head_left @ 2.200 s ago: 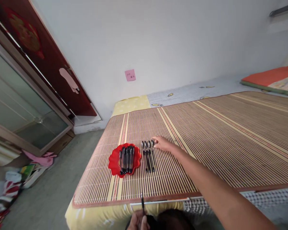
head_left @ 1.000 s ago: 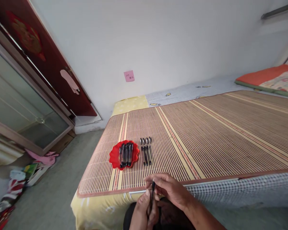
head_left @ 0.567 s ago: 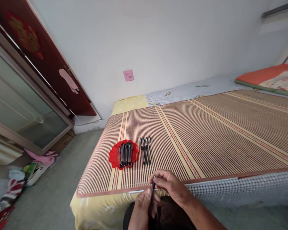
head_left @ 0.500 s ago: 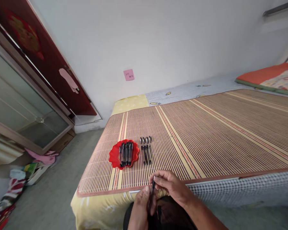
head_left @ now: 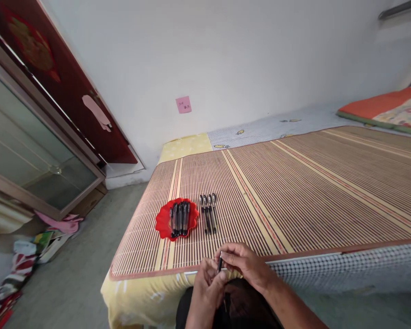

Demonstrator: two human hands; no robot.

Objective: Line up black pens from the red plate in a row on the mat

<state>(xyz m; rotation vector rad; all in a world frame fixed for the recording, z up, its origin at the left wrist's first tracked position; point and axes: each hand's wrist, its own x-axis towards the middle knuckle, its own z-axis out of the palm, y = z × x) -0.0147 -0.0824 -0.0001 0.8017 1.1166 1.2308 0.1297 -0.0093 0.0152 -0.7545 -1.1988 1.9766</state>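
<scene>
Between my two hands, above my lap at the bed's front edge, is a dark pen (head_left: 219, 263). My right hand (head_left: 241, 262) pinches its upper end. Around its lower part, my left hand (head_left: 208, 285) is closed, with the thumb over the barrel, so that part is hidden. Just beyond, several capped pens (head_left: 208, 214) lie side by side on the striped mat (head_left: 277, 201). To their left a red scalloped plate (head_left: 162, 223) holds several more black pens (head_left: 180, 219).
The mat covers a bed with a yellow and checked sheet (head_left: 188, 146). A folded orange quilt (head_left: 370, 107) lies at the far right. A pink note (head_left: 183, 104) is on the wall. Left of the bed, a glass-fronted cabinet (head_left: 37, 137) and piled clothes (head_left: 20, 265) stand on the floor.
My left hand has slid up along the pen and its fingers have come closer to my right hand, covering the pen's lower part. The pens on the mat and plate stay put.
</scene>
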